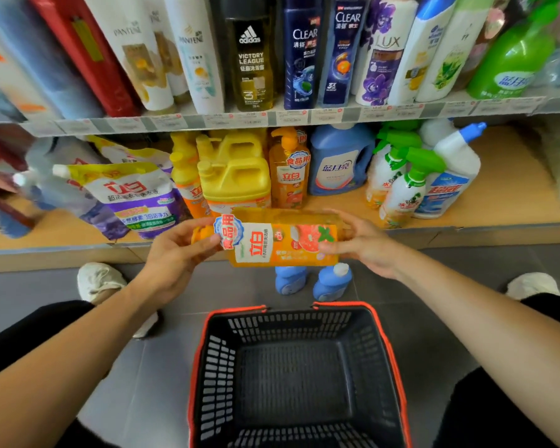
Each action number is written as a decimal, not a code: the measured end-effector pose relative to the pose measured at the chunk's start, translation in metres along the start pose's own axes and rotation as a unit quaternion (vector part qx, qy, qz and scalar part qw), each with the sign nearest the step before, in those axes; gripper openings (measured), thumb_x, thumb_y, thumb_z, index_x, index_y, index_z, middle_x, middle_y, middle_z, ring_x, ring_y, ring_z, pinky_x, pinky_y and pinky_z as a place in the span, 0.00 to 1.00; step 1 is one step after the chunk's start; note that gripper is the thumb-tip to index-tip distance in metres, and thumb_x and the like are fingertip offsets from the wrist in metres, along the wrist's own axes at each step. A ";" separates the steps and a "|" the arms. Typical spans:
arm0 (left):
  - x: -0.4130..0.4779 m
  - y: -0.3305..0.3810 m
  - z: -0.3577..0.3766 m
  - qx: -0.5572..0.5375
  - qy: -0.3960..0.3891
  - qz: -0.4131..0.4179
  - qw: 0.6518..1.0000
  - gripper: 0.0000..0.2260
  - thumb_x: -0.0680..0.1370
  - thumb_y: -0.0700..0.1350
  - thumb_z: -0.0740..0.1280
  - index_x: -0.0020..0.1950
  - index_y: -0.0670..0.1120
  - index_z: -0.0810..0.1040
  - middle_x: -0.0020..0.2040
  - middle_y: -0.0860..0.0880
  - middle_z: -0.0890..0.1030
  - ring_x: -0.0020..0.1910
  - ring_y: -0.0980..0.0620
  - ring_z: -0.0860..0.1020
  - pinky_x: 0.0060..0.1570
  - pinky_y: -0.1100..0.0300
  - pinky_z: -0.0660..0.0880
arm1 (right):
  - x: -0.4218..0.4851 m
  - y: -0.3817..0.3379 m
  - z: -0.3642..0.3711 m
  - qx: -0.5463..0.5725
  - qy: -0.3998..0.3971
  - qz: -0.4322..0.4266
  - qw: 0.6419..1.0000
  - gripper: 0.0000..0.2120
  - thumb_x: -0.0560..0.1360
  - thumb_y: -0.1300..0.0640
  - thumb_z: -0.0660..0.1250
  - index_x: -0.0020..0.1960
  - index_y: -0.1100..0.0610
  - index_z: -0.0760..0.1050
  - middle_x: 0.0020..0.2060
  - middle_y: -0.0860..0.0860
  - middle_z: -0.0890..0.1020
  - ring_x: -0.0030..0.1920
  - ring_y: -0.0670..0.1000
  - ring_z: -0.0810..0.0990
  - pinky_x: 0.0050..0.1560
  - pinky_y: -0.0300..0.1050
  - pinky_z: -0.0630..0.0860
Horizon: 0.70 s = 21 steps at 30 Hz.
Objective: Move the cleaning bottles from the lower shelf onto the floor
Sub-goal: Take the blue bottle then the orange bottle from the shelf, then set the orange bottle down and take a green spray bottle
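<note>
An orange dish-soap bottle (280, 242) lies sideways in the air in front of the lower shelf (498, 195), pump end to the left. My left hand (178, 250) grips its pump end and my right hand (362, 242) holds its base end. Two blue bottles (314, 279) stand on the grey floor just below it. On the lower shelf remain yellow jugs (233, 169), another orange pump bottle (288, 169), a blue detergent jug (340, 160), green-trigger spray bottles (401, 179) and a white angled-neck bottle (453, 176).
A black shopping basket with orange rim (298, 376) sits on the floor between my knees. Refill pouches (133, 195) lean at the shelf's left. The upper shelf (272, 119) holds shampoo bottles. My shoes (97, 281) rest on the floor at either side.
</note>
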State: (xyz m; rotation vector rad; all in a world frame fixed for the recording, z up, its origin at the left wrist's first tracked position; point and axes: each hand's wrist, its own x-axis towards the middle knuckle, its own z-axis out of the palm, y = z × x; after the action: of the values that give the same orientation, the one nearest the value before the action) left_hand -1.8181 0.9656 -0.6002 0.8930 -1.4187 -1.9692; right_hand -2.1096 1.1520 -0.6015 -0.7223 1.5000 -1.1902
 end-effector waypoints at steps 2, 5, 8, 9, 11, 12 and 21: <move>-0.002 0.000 -0.015 0.007 0.015 0.012 1.000 0.22 0.72 0.38 0.72 0.65 0.34 0.77 0.59 0.37 0.83 0.56 0.43 0.83 0.57 0.50 0.82 | 0.014 0.007 0.012 -0.022 -0.018 0.009 1.000 0.40 0.61 0.60 0.81 0.71 0.49 0.71 0.57 0.54 0.85 0.58 0.54 0.84 0.54 0.54 0.82; -0.005 0.004 -0.027 0.033 0.039 0.051 0.997 0.14 0.70 0.38 0.74 0.55 0.45 0.84 0.50 0.45 0.87 0.48 0.50 0.86 0.47 0.59 0.83 | 0.038 0.022 0.031 -0.083 -0.038 0.015 0.996 0.39 0.62 0.64 0.82 0.70 0.52 0.72 0.60 0.54 0.83 0.58 0.51 0.84 0.56 0.50 0.82; -0.002 0.015 -0.030 0.150 0.024 0.111 0.982 0.13 0.68 0.42 0.78 0.51 0.51 0.84 0.50 0.51 0.87 0.50 0.53 0.85 0.48 0.61 0.81 | 0.061 0.041 0.046 -0.218 -0.069 0.008 0.973 0.35 0.64 0.60 0.83 0.67 0.52 0.73 0.60 0.45 0.81 0.61 0.43 0.80 0.62 0.43 0.78; -0.001 0.018 -0.028 0.209 0.012 0.126 0.970 0.14 0.68 0.44 0.79 0.51 0.52 0.84 0.51 0.52 0.87 0.52 0.54 0.84 0.49 0.61 0.81 | 0.069 0.047 0.050 -0.296 -0.074 -0.006 0.952 0.33 0.66 0.57 0.83 0.67 0.53 0.74 0.62 0.45 0.80 0.65 0.45 0.78 0.65 0.44 0.76; 0.003 0.019 -0.020 0.339 -0.007 0.147 0.929 0.15 0.69 0.46 0.81 0.53 0.54 0.82 0.54 0.52 0.85 0.54 0.53 0.83 0.50 0.58 0.80 | 0.081 0.061 0.052 -0.427 -0.056 -0.042 0.901 0.33 0.67 0.52 0.81 0.70 0.53 0.75 0.67 0.49 0.78 0.69 0.52 0.74 0.69 0.53 0.70; 0.005 0.018 -0.014 0.397 -0.013 0.155 0.904 0.15 0.70 0.47 0.81 0.54 0.53 0.82 0.55 0.51 0.85 0.54 0.52 0.82 0.50 0.56 0.80 | 0.084 0.067 0.050 -0.459 -0.039 -0.052 0.886 0.33 0.68 0.53 0.81 0.70 0.53 0.75 0.67 0.51 0.78 0.69 0.54 0.73 0.70 0.55 0.69; 0.034 -0.031 0.001 0.557 -0.030 0.085 0.825 0.15 0.69 0.49 0.81 0.53 0.50 0.82 0.49 0.53 0.81 0.50 0.52 0.78 0.45 0.59 0.69 | 0.092 0.095 0.046 -0.488 0.044 -0.071 0.869 0.09 0.73 0.62 0.75 0.53 0.57 0.81 0.49 0.54 0.80 0.48 0.58 0.80 0.50 0.50 0.73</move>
State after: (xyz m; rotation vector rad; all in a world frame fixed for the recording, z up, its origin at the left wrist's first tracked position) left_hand -1.8416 0.9493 -0.6360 1.0715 -2.6200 -0.8836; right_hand -2.0784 1.0863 -0.7214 -1.4718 2.1532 -0.4820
